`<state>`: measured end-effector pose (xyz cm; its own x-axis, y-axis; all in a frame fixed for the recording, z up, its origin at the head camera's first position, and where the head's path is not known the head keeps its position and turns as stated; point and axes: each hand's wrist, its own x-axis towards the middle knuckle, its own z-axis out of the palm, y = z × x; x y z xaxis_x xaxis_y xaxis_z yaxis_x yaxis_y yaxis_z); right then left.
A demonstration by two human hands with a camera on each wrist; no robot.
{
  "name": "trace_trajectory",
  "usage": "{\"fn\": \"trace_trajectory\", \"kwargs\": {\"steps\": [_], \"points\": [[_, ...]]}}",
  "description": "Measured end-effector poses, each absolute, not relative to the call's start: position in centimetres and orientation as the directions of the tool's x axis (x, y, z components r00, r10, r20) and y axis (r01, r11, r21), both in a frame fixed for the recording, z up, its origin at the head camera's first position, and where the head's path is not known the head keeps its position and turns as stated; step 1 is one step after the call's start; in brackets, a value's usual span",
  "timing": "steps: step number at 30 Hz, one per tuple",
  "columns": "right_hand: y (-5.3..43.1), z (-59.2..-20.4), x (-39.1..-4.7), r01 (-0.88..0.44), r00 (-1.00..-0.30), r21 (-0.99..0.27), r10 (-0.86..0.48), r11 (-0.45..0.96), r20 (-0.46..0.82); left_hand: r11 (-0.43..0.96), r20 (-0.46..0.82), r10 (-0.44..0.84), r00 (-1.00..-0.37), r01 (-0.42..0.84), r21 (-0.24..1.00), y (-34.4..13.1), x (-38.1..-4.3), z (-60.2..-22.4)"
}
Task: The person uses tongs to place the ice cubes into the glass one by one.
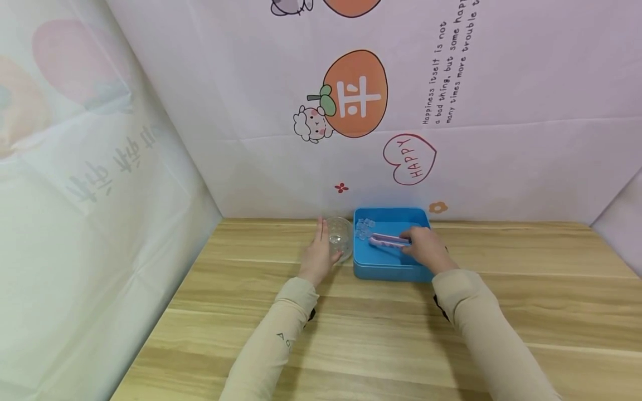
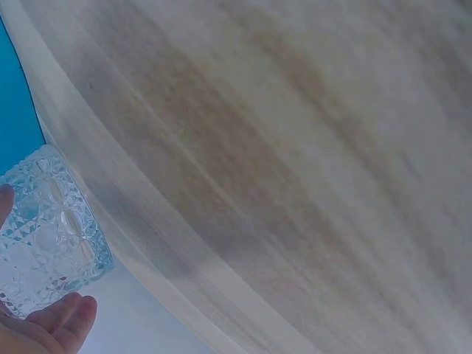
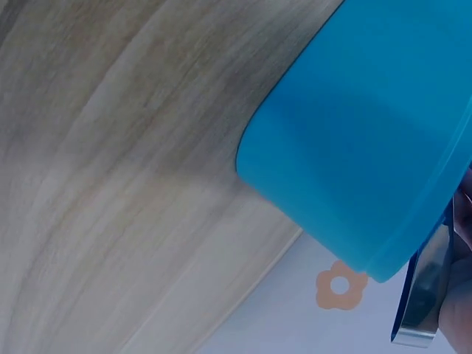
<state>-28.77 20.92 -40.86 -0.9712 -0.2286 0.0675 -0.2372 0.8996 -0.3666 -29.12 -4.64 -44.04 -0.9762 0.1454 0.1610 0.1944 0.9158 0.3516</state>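
Note:
My left hand (image 1: 317, 259) holds the clear glass bowl (image 1: 341, 236) at its left side, fingers along the far left and thumb at the near side. In the left wrist view the faceted bowl (image 2: 55, 228) sits between thumb and fingers. My right hand (image 1: 426, 249) grips a pair of tongs (image 1: 388, 240) with pink-purple ends over the blue box (image 1: 391, 272). Several clear ice-like cubes (image 1: 365, 227) lie at the box's left, just beyond the tong tips. Whether the tips pinch a cube is too small to tell. The right wrist view shows the tongs' metal bend (image 3: 428, 295).
Bowl and box stand side by side at the back of the wooden table (image 1: 371, 340). Right behind them rises a printed white backdrop (image 1: 271, 172). Another sheet (image 1: 100, 234) hangs along the table's left edge.

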Motion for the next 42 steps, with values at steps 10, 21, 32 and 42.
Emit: {"fn": "trace_trajectory", "kwargs": {"steps": [10,21,32,42], "points": [[21.7,-40.8,-28.3,-0.272,-0.961,-0.357,-0.236,0.894,0.141,0.917,0.159,0.144,-0.977,0.193,0.35,-4.6,-29.3,-44.2],[22.0,-39.0,-27.5,-0.303,-0.948,-0.363,-0.242,0.881,0.206,0.917,0.153,0.143,-0.978,0.189,0.351,-4.6,-29.3,-44.1],[19.8,-37.4,-27.1,-0.353,-0.928,-0.36,-0.274,0.864,0.252,0.914,0.146,0.131,-0.981,0.176,0.367,-4.6,-29.2,-44.1],[17.3,-37.0,-26.8,-0.408,-0.902,-0.343,-0.316,0.846,0.293,0.912,0.13,0.132,-0.983,0.172,0.372,-4.6,-29.2,-44.0]]}}
